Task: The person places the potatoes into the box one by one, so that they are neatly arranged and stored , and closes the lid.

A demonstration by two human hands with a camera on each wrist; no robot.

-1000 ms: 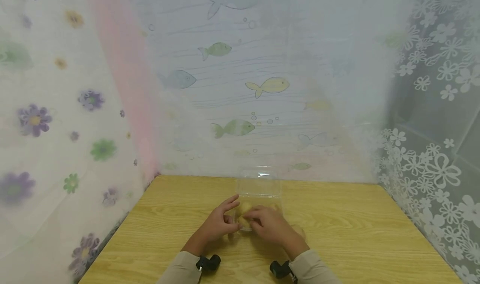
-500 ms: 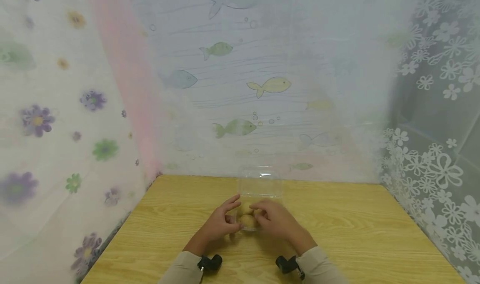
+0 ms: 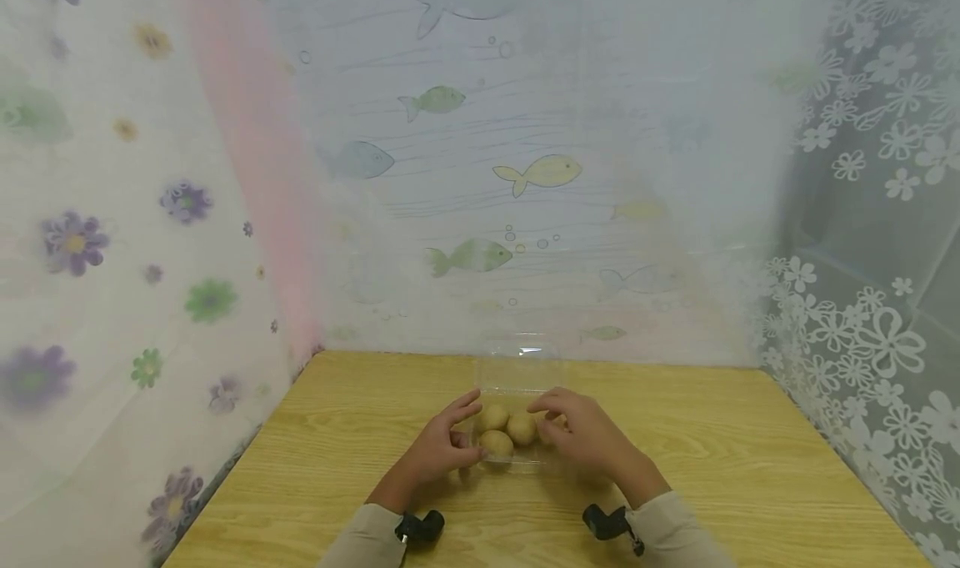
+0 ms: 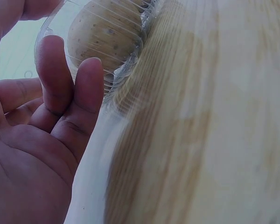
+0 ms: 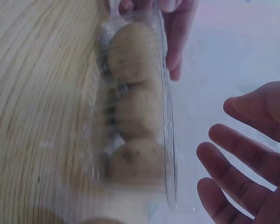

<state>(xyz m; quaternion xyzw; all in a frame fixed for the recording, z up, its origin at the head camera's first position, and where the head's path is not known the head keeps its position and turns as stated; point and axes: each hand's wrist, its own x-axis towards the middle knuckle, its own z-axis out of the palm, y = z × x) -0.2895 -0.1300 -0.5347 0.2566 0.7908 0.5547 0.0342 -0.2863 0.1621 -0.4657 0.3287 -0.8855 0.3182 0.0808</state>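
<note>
A clear plastic clamshell box (image 3: pixel 517 463) stands on the table with its lid (image 3: pixel 517 372) raised at the back. Inside are several potatoes, among them a front-left potato (image 3: pixel 496 445), a back-left potato (image 3: pixel 493 418) and a middle potato (image 3: pixel 522 428). My left hand (image 3: pixel 438 447) holds the box's left side, thumb toward the front corner; in the left wrist view its bent fingers (image 4: pixel 88 81) lie against the ribbed wall. My right hand (image 3: pixel 588 434) hovers at the box's right side. Its fingers (image 5: pixel 233 186) are spread and hold nothing in the right wrist view.
The wood-grain table (image 3: pixel 360 401) extends around the box. A patterned fish curtain (image 3: pixel 450 176) hangs behind it, with flowered sheets on both sides. A rounded brown thing (image 5: pixel 102 220) shows at the right wrist view's bottom edge. Black wrist cameras (image 3: pixel 420 526) sit by both sleeves.
My right hand has drawn back to the right from over the potatoes, and more of them now show. My left hand stays in place at the box's left side.
</note>
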